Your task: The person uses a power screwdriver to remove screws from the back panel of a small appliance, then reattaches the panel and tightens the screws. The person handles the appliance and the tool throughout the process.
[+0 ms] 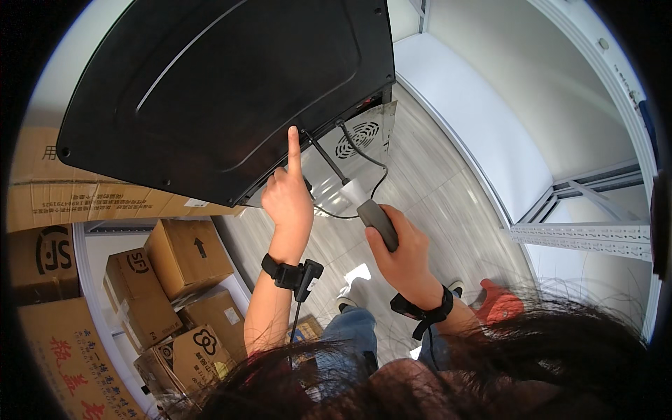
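Screwdriver (379, 225) at black panel's (231, 91) edge

Right hand's (406, 248) fingers are wrapping the dark grey handle; shaft is running up and left from them. Left hand (288, 199) is pointing: index finger is resting at the panel, just left of the tip, others curling in. Beyond, a cable (383, 178) is looping beside a vented plate (357, 140); cardboard boxes (189, 259) are standing left.

And we've got the grey-handled screwdriver (355, 192) slanting up, dark shaft meeting the lower edge of our broad, black, round-cornered panel (245, 84)!
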A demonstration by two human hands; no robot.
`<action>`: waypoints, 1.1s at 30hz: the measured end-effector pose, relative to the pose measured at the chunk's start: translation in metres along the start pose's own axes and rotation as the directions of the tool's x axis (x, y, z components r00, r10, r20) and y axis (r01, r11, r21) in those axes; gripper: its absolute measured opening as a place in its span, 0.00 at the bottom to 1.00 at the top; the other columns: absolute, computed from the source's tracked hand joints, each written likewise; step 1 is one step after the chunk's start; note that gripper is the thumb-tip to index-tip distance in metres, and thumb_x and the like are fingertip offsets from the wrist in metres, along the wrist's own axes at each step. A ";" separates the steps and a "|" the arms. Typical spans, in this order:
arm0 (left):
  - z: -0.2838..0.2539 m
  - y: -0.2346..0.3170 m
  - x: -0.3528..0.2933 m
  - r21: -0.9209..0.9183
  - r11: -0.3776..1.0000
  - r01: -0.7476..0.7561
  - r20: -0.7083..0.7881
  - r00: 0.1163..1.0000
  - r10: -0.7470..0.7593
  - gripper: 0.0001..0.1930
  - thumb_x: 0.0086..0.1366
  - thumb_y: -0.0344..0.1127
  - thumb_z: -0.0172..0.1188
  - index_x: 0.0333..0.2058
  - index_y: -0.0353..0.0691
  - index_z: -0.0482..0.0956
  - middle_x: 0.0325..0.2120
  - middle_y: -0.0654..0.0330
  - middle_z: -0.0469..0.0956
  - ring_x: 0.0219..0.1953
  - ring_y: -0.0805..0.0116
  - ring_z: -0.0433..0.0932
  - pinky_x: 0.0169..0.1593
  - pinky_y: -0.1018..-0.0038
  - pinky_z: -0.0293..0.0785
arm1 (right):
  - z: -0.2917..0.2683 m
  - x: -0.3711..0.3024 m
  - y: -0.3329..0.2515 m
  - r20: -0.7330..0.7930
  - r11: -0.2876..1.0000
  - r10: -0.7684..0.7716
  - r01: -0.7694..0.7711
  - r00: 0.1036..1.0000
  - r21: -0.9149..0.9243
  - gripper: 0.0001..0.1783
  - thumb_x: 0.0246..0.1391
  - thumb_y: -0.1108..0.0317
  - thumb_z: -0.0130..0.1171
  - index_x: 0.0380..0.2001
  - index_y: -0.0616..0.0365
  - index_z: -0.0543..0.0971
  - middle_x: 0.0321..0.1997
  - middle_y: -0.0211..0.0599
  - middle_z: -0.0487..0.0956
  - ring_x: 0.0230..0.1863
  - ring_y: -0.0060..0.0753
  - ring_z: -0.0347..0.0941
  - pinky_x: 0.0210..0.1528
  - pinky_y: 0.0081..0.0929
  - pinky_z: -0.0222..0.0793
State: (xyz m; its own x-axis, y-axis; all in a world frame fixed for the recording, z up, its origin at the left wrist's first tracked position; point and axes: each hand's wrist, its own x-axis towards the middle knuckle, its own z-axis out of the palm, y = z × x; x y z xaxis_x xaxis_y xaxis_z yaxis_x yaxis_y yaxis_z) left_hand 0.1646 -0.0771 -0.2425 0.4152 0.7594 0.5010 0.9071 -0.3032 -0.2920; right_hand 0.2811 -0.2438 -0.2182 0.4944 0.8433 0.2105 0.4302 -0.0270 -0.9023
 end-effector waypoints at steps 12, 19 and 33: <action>0.001 0.000 0.000 -0.003 1.000 -0.001 -0.005 1.000 0.001 0.55 0.39 0.22 0.61 0.67 0.59 0.46 0.09 0.69 0.62 0.11 0.76 0.67 0.13 0.81 0.63 | -0.001 0.000 -0.002 0.000 1.000 -0.005 0.005 1.000 0.004 0.18 0.49 0.67 0.61 0.42 0.65 0.73 0.33 0.49 0.78 0.29 0.50 0.76 0.29 0.35 0.71; 0.003 0.000 -0.001 -0.002 1.000 0.003 -0.016 1.000 -0.003 0.55 0.38 0.21 0.61 0.67 0.59 0.46 0.09 0.69 0.61 0.10 0.77 0.66 0.13 0.81 0.62 | -0.002 -0.002 -0.002 0.010 1.000 0.004 -0.005 1.000 0.007 0.18 0.49 0.67 0.61 0.42 0.65 0.73 0.33 0.49 0.78 0.29 0.50 0.77 0.30 0.35 0.71; -0.002 0.001 0.002 -0.047 0.999 -0.001 0.000 1.000 0.001 0.54 0.40 0.21 0.60 0.67 0.59 0.46 0.10 0.68 0.62 0.11 0.75 0.68 0.14 0.80 0.64 | -0.006 0.005 -0.008 0.003 0.996 -0.009 0.009 1.000 -0.093 0.19 0.50 0.66 0.60 0.44 0.63 0.73 0.33 0.48 0.77 0.28 0.51 0.75 0.29 0.36 0.71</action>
State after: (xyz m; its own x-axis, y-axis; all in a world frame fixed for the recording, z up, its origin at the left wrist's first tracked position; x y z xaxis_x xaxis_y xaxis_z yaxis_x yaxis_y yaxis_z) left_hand 0.1663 -0.0772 -0.2400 0.4156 0.7593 0.5007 0.9091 -0.3304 -0.2536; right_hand 0.2844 -0.2425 -0.2074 0.4887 0.8449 0.2174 0.5033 -0.0695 -0.8613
